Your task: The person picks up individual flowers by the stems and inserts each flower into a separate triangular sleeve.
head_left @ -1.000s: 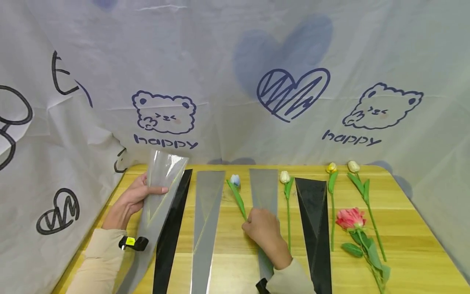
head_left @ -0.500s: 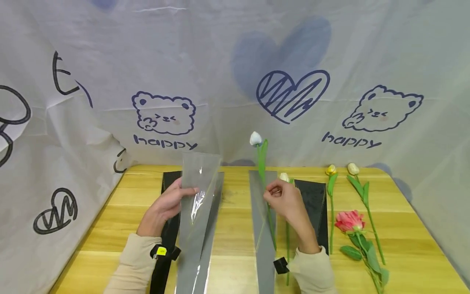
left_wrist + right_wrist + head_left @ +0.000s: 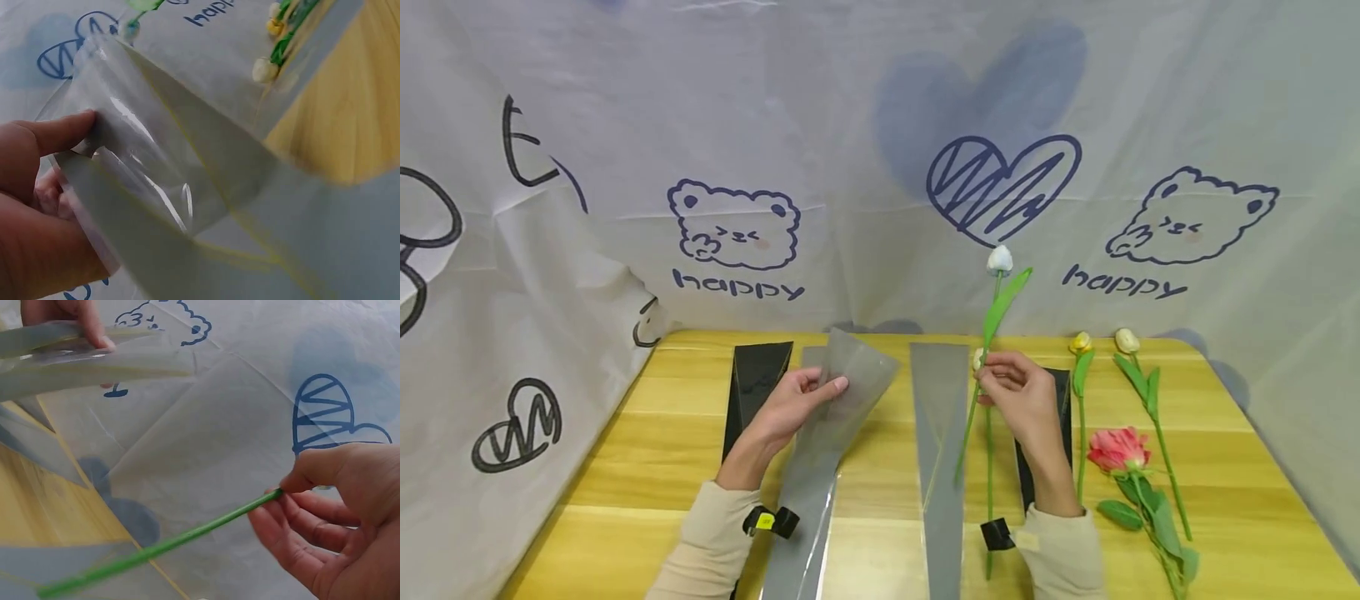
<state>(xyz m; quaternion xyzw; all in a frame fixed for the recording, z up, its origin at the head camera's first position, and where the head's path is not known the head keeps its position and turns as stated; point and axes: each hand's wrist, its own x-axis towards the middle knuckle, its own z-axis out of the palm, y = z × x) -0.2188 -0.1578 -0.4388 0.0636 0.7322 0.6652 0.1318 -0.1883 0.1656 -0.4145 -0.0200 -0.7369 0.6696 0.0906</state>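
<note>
A translucent grey flower sleeve [image 3: 861, 367] is pinched near its wide upper end by my left hand [image 3: 782, 412], thumb on the near side. In the left wrist view the same sleeve [image 3: 206, 156] shows its yellow-edged mouth parted and clear film at one side. Between the right thumb and fingertips is the green stem of a pale bluish-white tulip [image 3: 999, 260], held upright with a slight tilt. My right hand [image 3: 1030, 396] grips it about midway, and the stem's lower end points down-left. The right wrist view shows the bare stem [image 3: 187, 536] reaching towards the sleeve side.
Other sleeves lie flat: a black one [image 3: 756, 379] at left, a grey one [image 3: 942, 483] mid-table, and another black one behind my right forearm. A yellow tulip [image 3: 1080, 342], a white tulip [image 3: 1126, 340] and a pink rose [image 3: 1118, 450] lie at right on the wooden table [image 3: 880, 500].
My right hand has picked the tulip up off the table and carried it up and to the right. My left hand has moved the sleeve rightward, and the sleeve's top now leans right.
</note>
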